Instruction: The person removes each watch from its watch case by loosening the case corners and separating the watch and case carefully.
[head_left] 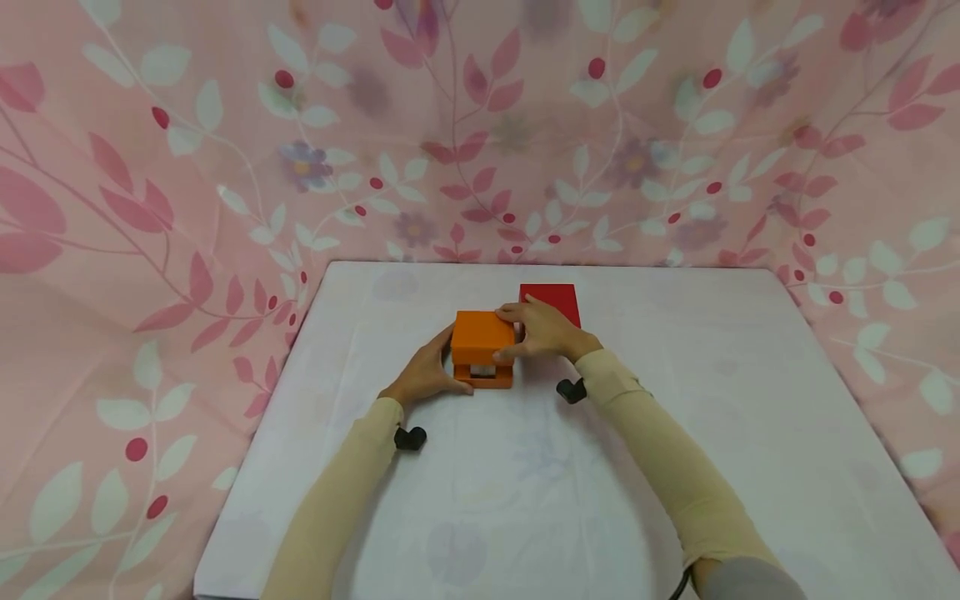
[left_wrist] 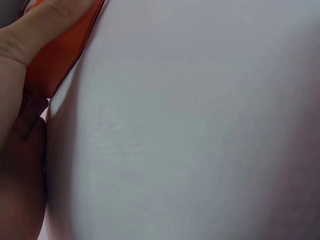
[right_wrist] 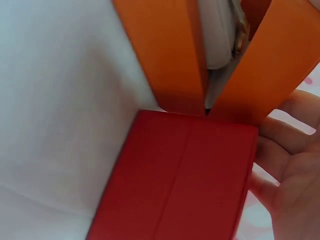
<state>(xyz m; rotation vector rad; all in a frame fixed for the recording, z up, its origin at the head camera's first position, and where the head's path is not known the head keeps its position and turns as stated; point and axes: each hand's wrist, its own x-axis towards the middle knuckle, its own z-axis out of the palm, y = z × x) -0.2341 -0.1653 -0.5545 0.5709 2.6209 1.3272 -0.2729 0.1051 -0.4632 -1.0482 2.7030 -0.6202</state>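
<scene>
Jointly held: one orange box (head_left: pixel 483 333), both hands in contact, neither nearer than the other.

Left hand (head_left: pixel 423 375): spread moderately wide round the left side; thumb along the near edge of the base (head_left: pixel 495 384), fingers up the left wall.

Right hand (head_left: pixel 551 329): grip narrower, at the right side of the upper part (head_left: pixel 480 325); a finger on the top near its far right corner, thumb at the near right edge. How firmly either hand presses: cannot tell.

Governing relation: upper part over base, a gap between them facing near; box lies to the right of the left palm and to the left of the right palm. Top nearly square from above; no clear long axis.

Within the gap: one pale item (right_wrist: pixel 218 35), partly seen, identity uncertain.

Beyond the grip: one red box (head_left: pixel 552 296), far and right of the orange box, partly covered by the right hand; whether the two boxes touch, cannot tell.

Support: one table (head_left: pixel 465 517), white cloth, both boxes toward its far side.

Behind: one pink floral backdrop (head_left: pixel 480 125).
</scene>
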